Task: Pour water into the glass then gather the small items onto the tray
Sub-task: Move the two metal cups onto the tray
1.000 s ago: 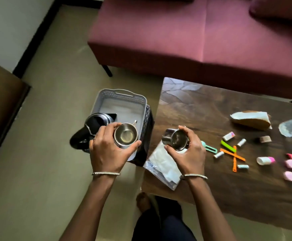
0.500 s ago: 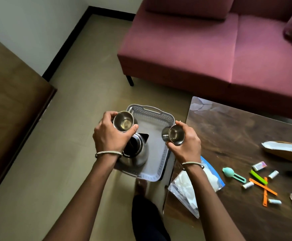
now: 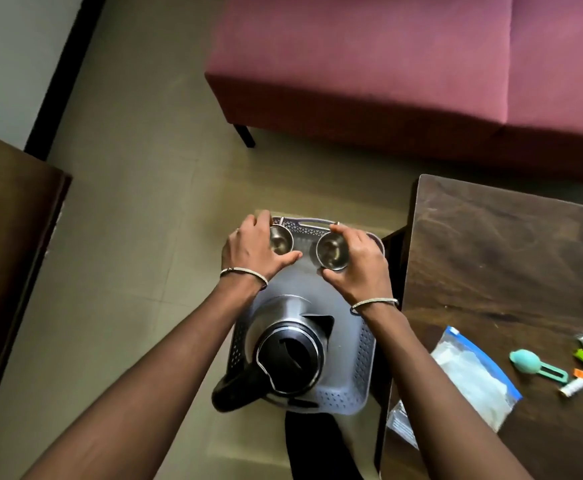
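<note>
Steel kettle with black lid and handle (image 3: 288,358) stands at the near end of the grey perforated plastic tray (image 3: 363,368); at the tray's far end the left hand (image 3: 252,251) curls round a small steel cup (image 3: 280,240); the right hand (image 3: 359,261) curls round a second steel cup (image 3: 331,251) beside it; whether the cups touch down I cannot tell; a teal plastic scoop (image 3: 525,362) lies on the dark wooden table (image 3: 491,254), off the tray; beyond stands a maroon sofa (image 3: 387,64).

Shiny steel cups (image 3: 331,251), perforated matt plastic tray (image 3: 359,358), glossy wood table (image 3: 491,258)
</note>
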Demonstrator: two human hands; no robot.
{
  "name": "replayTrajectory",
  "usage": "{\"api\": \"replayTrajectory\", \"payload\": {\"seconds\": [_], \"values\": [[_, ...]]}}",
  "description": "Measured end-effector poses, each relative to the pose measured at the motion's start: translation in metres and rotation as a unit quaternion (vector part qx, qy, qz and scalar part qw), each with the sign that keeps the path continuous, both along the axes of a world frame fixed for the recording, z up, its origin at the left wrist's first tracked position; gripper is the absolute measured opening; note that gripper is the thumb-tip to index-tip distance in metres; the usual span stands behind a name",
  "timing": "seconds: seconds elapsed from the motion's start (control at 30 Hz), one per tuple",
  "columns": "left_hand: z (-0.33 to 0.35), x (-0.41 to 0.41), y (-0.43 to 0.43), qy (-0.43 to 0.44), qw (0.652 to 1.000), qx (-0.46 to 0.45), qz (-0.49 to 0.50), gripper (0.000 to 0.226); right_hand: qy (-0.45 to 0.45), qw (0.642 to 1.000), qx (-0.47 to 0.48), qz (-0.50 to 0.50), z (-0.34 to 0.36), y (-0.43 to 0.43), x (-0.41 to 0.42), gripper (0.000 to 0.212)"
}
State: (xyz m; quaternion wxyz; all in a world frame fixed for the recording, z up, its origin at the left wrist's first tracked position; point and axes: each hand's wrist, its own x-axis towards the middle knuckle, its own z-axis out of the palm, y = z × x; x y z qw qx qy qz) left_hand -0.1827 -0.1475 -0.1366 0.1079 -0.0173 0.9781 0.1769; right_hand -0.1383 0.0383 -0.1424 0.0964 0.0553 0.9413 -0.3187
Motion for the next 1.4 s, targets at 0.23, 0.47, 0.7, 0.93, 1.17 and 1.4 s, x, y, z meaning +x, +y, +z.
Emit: {"api": "replayTrajectory", "payload": {"seconds": [0.23,0.47,0.7,0.93,1.17,1.4], "values": [[-0.038,0.0,0.003,-0.001,0.994,-0.08,-0.079,0.075,-0.047,0.992,0.077,0.089,-0.042,-0.014,-0.004,0.071],[-0.053,-0.006,0.004,-0.03,0.988,-0.115,-0.094,0.073,-0.069,0.992,0.084,0.071,-0.066,-0.018,-0.008,0.074],[-0.06,-0.001,0.002,-0.043,0.992,-0.091,-0.078,0.075,-0.037,0.993,0.088,0.07,-0.075,-0.017,-0.01,0.075],[-0.059,0.005,0.001,-0.048,0.993,-0.079,-0.068,0.08,-0.018,0.993,0.084,0.082,-0.079,-0.019,-0.009,0.076],[-0.045,0.01,-0.002,-0.048,0.997,-0.052,-0.038,0.09,-0.029,0.993,0.067,0.089,-0.074,-0.021,-0.01,0.086],[0.004,0.022,-0.025,-0.035,0.996,0.079,-0.027,0.036,-0.024,1.0,-0.002,0.016,-0.04,0.007,0.009,0.072]]}}
